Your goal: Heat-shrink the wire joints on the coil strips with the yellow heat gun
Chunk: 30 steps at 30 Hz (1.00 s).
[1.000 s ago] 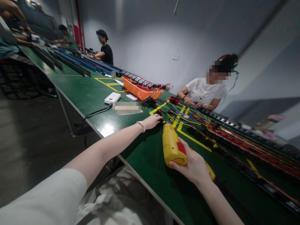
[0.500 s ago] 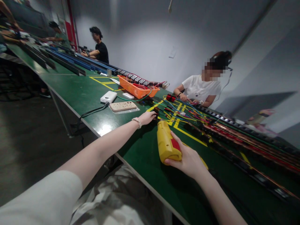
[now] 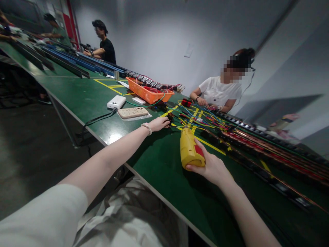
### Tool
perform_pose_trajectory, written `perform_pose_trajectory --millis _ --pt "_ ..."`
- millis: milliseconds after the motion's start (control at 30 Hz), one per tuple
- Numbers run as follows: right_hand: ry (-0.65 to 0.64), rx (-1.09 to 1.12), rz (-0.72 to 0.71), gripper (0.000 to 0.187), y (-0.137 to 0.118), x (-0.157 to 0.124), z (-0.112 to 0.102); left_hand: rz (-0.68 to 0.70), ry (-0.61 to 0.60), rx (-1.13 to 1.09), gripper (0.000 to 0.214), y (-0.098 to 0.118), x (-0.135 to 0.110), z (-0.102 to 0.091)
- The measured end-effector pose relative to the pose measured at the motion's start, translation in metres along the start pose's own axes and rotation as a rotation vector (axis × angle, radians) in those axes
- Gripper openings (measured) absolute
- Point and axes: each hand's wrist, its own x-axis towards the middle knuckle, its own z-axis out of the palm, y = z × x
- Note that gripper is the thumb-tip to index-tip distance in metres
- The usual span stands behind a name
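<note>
My right hand (image 3: pixel 212 167) is wrapped around a yellow electric screwdriver (image 3: pixel 189 151) with a red switch, lying on the green table (image 3: pixel 164 164). My left hand (image 3: pixel 159 122), a bead bracelet on its wrist, reaches forward with fingers curled on a small dark part (image 3: pixel 169 119) at the end of a bundle of coloured wires (image 3: pixel 197 121). The fingertips hide most of that part.
A remote control (image 3: pixel 133 112), a white power bank (image 3: pixel 116 101) with a black cable, and an orange basket (image 3: pixel 146 92) lie beyond my left hand. Long power strips (image 3: pixel 269 144) run along the right. A person in white works opposite; others sit farther left.
The view has drifted, so everything sits a little higher and leftward. Both hands keep their holds; the screwdriver has shifted slightly to the right on the table.
</note>
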Motion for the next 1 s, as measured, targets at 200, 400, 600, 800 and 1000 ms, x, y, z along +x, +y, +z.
perform_pose_trajectory --millis 200,400,600,800,1000 --pt "0.045 -0.062 0.002 0.086 0.009 0.0 0.005 0.015 0.018 -0.014 0.035 0.003 -0.002 0.003" --pt "0.053 -0.066 -0.003 0.087 0.01 -0.002 0.008 0.012 0.091 -0.014 0.041 0.004 -0.001 0.01" --pt "0.072 -0.042 -0.047 0.086 0.004 -0.004 0.008 0.052 0.103 0.005 0.037 0.013 -0.004 0.006" --pt "0.03 0.04 -0.102 0.088 -0.014 -0.006 0.004 0.117 0.136 -0.02 0.033 0.014 -0.004 0.007" --pt "0.021 0.101 -0.145 0.094 -0.028 -0.008 0.003 0.112 0.138 -0.091 0.031 0.011 -0.001 0.006"
